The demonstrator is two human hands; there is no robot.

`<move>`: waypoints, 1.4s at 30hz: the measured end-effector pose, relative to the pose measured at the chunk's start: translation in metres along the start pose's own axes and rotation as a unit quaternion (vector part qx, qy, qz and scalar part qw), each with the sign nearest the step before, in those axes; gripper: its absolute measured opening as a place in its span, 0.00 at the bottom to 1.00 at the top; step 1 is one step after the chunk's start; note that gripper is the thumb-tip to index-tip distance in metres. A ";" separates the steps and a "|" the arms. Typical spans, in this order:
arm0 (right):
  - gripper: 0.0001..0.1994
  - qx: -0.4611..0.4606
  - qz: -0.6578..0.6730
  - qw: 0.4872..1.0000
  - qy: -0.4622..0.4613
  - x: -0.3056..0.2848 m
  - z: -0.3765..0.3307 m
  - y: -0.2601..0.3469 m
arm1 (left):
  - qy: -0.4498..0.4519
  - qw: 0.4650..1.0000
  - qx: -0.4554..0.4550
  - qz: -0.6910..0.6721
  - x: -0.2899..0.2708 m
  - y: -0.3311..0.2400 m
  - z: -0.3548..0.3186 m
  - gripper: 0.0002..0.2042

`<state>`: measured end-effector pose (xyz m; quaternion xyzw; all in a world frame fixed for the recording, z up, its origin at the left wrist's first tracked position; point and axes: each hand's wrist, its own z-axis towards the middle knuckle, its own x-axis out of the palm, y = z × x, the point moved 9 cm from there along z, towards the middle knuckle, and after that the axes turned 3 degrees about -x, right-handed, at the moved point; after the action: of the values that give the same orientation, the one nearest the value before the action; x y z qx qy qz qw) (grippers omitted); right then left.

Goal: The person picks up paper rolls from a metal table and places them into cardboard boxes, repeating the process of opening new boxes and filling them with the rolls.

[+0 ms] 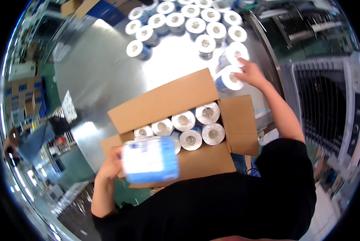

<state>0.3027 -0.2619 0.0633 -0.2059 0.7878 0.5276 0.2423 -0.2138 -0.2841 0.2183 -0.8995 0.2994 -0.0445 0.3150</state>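
Left hand (pixel 111 162), at about 7 o'clock in the view: fingers wrapped round the side of a white cylindrical roll with a blue band at its lower end (pixel 150 159). The roll is motion-blurred; its wrap looks smooth and glossy, pale on the body, bright blue along the bottom edge. It is held sideways over the near flap of an open brown corrugated cardboard box (pixel 170 100), just at the box's 7 o'clock corner.

Right hand (pixel 250 72), at about 1 o'clock: arm stretched out, palm and fingers closed over the top of a second white roll with a blue lower edge (pixel 228 79). This roll sits on the table, touching the box's far right corner. Another roll stands just beyond it at 12 o'clock.

Inside the box: packed white rolls standing on end (pixel 190 122), round tops up, each showing a small pale core hole. They touch one another in rows; the tops look papery and matte. Box flaps are folded outward on all four sides, plain brown, with creased edges.

Under the box: a round shiny metal table (pixel 99 76), brushed and reflective, with a bright glare patch. At its 12 o'clock edge, a cluster of loose white-and-blue rolls (pixel 188 20) stands upright, close together.

Well off at 9 o'clock, another person in a blue top (pixel 31 140) is bending over.
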 end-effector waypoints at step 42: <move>0.34 0.116 -0.191 0.952 -0.210 -0.029 0.055 -0.079 | -0.372 0.848 -0.096 0.365 -0.093 -0.160 0.483 0.38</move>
<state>0.3803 -0.2370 0.0051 -0.2079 0.7211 0.4074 0.5204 -0.0788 0.1291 -0.0624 -0.7000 0.4696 0.4406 0.3086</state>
